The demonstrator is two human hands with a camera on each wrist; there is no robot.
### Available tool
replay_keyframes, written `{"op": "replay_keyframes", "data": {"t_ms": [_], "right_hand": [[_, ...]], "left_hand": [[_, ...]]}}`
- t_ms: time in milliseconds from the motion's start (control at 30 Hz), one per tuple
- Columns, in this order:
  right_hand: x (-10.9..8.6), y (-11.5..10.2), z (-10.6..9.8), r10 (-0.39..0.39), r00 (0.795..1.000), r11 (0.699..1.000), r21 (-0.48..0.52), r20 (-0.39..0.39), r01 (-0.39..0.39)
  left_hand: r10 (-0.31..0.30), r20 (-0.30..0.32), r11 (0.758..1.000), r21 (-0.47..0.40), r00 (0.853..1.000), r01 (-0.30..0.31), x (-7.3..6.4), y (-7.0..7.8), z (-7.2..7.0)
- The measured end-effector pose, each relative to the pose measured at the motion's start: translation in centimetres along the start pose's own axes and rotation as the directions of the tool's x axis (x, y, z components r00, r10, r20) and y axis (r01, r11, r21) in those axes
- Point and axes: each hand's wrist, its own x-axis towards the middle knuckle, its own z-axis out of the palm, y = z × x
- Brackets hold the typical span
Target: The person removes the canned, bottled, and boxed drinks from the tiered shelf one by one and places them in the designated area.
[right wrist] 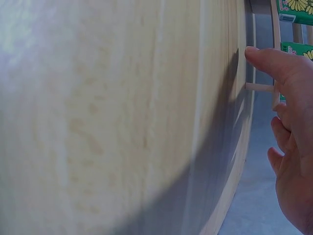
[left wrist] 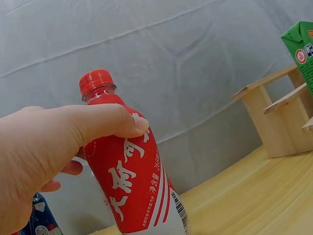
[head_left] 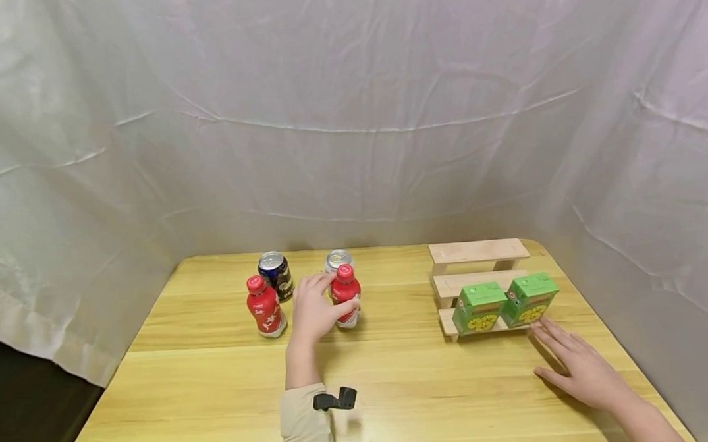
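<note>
My left hand (head_left: 316,309) grips a red drink bottle (left wrist: 132,171) with a red cap, thumb across its label and fingers behind it. A silver can (head_left: 338,258) stands just behind that bottle. To the left are a second red bottle (head_left: 265,308) and a dark blue can (head_left: 276,275), both upright. My right hand (head_left: 582,367) has its fingers extended, close to the front right corner of a stepped wooden rack (head_left: 478,250). Two green drink cartons (head_left: 481,308) with yellow flowers sit side by side on the rack's lowest step; whether my fingertips touch the rack I cannot tell.
The wooden tabletop (head_left: 397,390) ends at the back and sides against pale hanging cloth (head_left: 385,114). A black bracket (head_left: 335,400) is fixed to my left sleeve. The rack stands near the table's right edge, its middle and top steps behind the cartons.
</note>
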Motion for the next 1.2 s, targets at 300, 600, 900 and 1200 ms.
{"op": "replay_keyframes", "data": {"t_ms": [300, 600, 900, 1200], "right_hand": [[0.1, 0.0, 0.0, 0.001, 1.0, 1.0, -0.004, -0.002, -0.001], [0.3, -0.1, -0.1, -0.015, 1.0, 1.0, -0.008, 0.003, 0.015], [0.2, -0.1, -0.1, -0.018, 1.0, 1.0, -0.005, 0.004, 0.018], [0.2, 0.0, -0.1, -0.019, 1.0, 1.0, -0.006, -0.006, 0.019]], "left_hand": [[-0.025, 0.025, 1.0, 0.004, 0.999, 0.025, 0.1, -0.5, -0.1], [-0.027, 0.031, 0.999, 0.024, 0.999, 0.026, -0.1, -1.0, -0.2], [-0.069, 0.082, 0.997, -0.015, 0.994, 0.07, -0.2, -1.3, -0.4], [-0.103, 0.144, 0.991, -0.068, 0.984, 0.113, -0.1, -1.4, -0.6]]}}
